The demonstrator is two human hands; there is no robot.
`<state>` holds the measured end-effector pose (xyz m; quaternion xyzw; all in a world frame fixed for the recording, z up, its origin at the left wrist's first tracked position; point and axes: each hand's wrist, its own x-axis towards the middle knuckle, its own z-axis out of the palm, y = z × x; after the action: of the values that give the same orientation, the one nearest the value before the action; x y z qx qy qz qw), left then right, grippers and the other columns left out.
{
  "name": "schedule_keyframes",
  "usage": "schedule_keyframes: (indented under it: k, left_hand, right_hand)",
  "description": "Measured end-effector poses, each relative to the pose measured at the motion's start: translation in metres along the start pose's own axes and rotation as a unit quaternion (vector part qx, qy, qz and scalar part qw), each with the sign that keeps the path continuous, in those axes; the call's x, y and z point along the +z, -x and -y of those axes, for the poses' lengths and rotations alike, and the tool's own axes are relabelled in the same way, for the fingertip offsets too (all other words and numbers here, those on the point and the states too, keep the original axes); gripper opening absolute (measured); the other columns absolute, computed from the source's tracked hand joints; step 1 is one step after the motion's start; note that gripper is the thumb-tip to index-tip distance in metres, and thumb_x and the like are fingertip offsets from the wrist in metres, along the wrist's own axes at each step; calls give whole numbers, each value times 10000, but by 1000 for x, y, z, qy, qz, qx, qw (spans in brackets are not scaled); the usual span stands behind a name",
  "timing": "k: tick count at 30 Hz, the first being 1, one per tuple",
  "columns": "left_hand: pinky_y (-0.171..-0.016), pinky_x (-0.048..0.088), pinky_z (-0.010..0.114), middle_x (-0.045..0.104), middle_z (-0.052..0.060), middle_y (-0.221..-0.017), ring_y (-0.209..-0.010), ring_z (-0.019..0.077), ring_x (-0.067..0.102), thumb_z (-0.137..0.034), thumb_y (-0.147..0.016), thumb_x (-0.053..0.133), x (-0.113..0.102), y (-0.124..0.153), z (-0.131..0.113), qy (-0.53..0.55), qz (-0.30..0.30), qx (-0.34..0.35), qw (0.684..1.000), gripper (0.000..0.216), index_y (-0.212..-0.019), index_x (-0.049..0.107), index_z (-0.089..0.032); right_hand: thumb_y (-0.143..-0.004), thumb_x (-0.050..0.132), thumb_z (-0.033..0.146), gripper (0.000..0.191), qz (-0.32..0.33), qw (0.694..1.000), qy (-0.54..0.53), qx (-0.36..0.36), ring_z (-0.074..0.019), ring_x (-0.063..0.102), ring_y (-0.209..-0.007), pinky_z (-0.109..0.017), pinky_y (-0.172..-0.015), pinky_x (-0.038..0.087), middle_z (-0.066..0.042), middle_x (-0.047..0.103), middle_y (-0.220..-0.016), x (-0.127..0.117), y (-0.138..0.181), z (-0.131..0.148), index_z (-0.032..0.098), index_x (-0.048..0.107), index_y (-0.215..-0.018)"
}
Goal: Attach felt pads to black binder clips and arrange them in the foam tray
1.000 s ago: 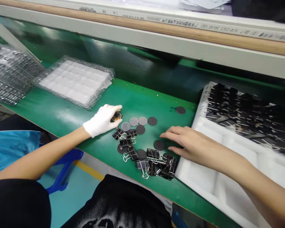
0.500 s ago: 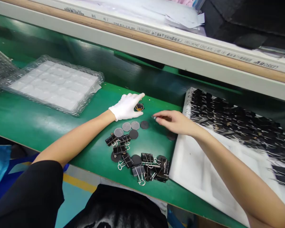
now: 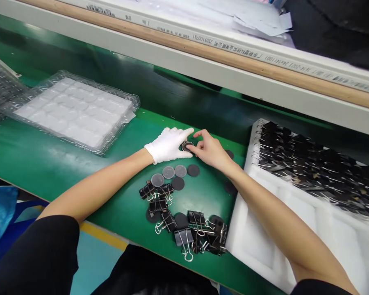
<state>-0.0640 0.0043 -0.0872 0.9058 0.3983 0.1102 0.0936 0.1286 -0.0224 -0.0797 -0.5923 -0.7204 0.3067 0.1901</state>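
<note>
My left hand (image 3: 169, 144), in a white glove, lies on the green bench around a small round part (image 3: 185, 144). Its thumb and forefinger hold the part from both sides. My bare right hand (image 3: 210, 150) reaches in from the right; its thumb rests on top of the part, while the forefinger is raised and apart. The thumb hides much of the part. Just below lie clear discs (image 3: 168, 172) and dark discs (image 3: 193, 170). Nearer to me, several black binder clips (image 3: 158, 205) are heaped with more dark discs among them.
On the left, a clear plastic tray (image 3: 70, 110) with round hollows lies on the bench (image 3: 117, 180), beside further trays (image 3: 3, 90). To the right, a white foam tray (image 3: 264, 217) bears rows of binder clips (image 3: 313, 168). A shelf edge (image 3: 172, 35) runs across behind.
My right hand has moved left from beside the part onto it, and the small disc pinched in its fingers no longer shows. My left hand remains around the part.
</note>
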Motion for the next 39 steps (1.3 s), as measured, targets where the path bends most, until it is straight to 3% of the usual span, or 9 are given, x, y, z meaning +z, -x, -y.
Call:
schedule_keyframes:
  k: [6,11,15,18,21,24,29,34,39]
  left_hand:
    - [-917,397,399,654,148,-1306,-1166,334,602,-531,-921,601,0,1,0,-8,-15,5,1000,740,-1528,403,-157]
    - [-894,403,407,611,89,-1379,-1136,297,589,-468,-967,546,0,3,3,-22,-6,66,998,559,-1498,493,-303]
    - [-881,419,416,641,81,-1206,-1041,271,594,-447,-984,525,-1,6,0,-51,-21,61,997,366,-1298,671,-328]
    - [-918,447,433,603,125,-1255,-1080,288,593,-471,-916,621,-3,9,0,-56,-57,16,997,415,-1260,680,-247]
    - [-975,453,463,473,127,-1518,-1174,313,573,-441,-874,662,-7,12,5,-52,-60,32,996,552,-1396,591,-275]
    - [-983,457,441,543,52,-1500,-1182,285,576,-386,-911,615,-12,15,10,-33,-14,80,996,514,-1419,564,-329]
    - [-919,476,411,675,70,-1271,-1085,268,608,-382,-951,572,-13,17,12,-33,-14,63,997,430,-1367,600,-278]
    - [-996,466,457,541,139,-1448,-1210,321,574,-420,-871,656,-8,19,7,-43,-73,4,996,677,-1492,461,-235]
    - [-975,462,522,659,164,-1267,-1146,374,598,-575,-808,698,-3,18,8,-56,-83,-81,992,863,-1514,421,-163]
  right_hand:
    - [-958,601,482,371,-47,995,91,-11,-231,601,-630,-312,-628,376,6,645,-685,-10,19,19,243,512,-1227]
    - [-1002,596,437,204,107,973,18,-203,-155,586,-687,-278,-653,405,7,642,-772,-38,61,48,237,636,-1012]
    - [-933,724,411,274,200,905,114,-357,-181,595,-871,-300,-717,417,-51,654,-1053,-16,85,62,215,663,-1114]
    - [-989,639,296,99,170,867,203,-423,-177,568,-852,-325,-717,383,-36,654,-1005,11,86,58,206,665,-1019]
    - [-1007,530,160,152,124,854,214,-458,-163,565,-820,-329,-708,365,-20,669,-956,21,83,53,206,672,-977]
    - [-1015,550,218,158,86,890,139,-426,-143,607,-801,-307,-729,398,-4,695,-933,13,82,54,213,705,-982]
    - [-995,589,196,155,35,956,-38,-288,-133,697,-876,-246,-795,479,5,763,-965,-30,73,55,222,742,-987]
    - [-973,578,170,212,3,977,28,-211,-192,721,-906,-305,-825,515,-16,779,-1003,-70,47,19,241,777,-980]
    - [-943,555,170,249,26,982,30,-186,-223,738,-947,-339,-864,547,-42,791,-1026,-65,28,-17,239,794,-960]
